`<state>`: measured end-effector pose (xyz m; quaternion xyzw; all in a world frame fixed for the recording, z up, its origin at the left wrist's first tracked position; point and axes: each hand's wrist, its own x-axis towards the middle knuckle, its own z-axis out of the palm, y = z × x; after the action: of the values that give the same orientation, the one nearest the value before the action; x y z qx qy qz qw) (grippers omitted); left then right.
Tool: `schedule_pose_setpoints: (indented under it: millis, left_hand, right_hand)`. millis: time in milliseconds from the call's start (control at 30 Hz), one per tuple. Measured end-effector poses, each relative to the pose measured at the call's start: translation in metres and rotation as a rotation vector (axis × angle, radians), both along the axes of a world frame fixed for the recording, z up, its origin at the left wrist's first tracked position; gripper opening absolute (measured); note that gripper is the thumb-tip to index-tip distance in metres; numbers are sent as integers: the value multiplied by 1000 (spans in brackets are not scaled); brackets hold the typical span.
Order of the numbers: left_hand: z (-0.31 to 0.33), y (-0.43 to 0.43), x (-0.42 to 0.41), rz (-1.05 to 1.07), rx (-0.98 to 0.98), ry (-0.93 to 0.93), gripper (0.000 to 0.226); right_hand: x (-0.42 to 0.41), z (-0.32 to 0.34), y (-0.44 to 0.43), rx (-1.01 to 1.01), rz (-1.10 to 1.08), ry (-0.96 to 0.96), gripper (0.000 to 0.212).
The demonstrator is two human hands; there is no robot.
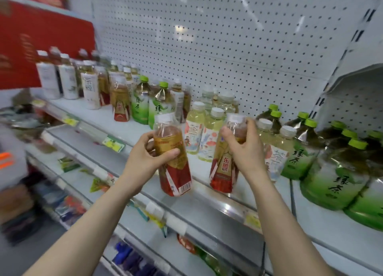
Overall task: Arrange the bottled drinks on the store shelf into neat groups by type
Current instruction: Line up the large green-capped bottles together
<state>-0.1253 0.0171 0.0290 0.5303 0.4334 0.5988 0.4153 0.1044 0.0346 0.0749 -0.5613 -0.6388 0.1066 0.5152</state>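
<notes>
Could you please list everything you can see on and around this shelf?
Red-label bottles: at least three, red and gold; one standing left of middle, two held.
Green-cap bottles: many, green; mostly right end, two left of middle.
Pale bottles: several, yellowish; middle.
White-label bottles: several, white; far left.
Shelf: one, white; beneath.
Pegboard: one, white; behind.
Price tags: several, yellow; shelf edges.
Left grip: one; round a red-label bottle's middle.
Right grip: one; round another's top.

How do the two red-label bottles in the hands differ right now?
The left-hand bottle shows its barcode side; the right-hand bottle shows its front logo. The left hand grips its bottle round the middle; the right hand holds its one near the cap. Both have white caps, amber drink and red-and-gold labels.
</notes>
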Motion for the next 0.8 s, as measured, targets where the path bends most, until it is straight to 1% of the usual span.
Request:
schedule_pose_setpoints:
  millis: [133,233,333,400,567,700,800]
  left_hand:
    - [-4,12,-83,37,-8,28,75]
    - [-3,25,-141,33,0,56,78]
    - [-2,45,-188,40,1,62,77]
    - [-1,59,-209,38,-3,74,80]
    - [5,99,-238,35,33,100,82]
    - [5,142,-249,11,60,103,71]
    - [7,176,-258,0,67,113,74]
  right_hand:
    - [-71,-5,21,13,42,83,28]
    - [-124,-8,35,8,84,140,21]
    - [-165,-7,49,-3,93,177,22]
    - [-186,-4,61,1,92,186,21]
    - [-217,4,100,52,32,123,34]
    - [-235,2,143,52,25,65,34]
    - [-252,-2,178,18,16,-24,52]
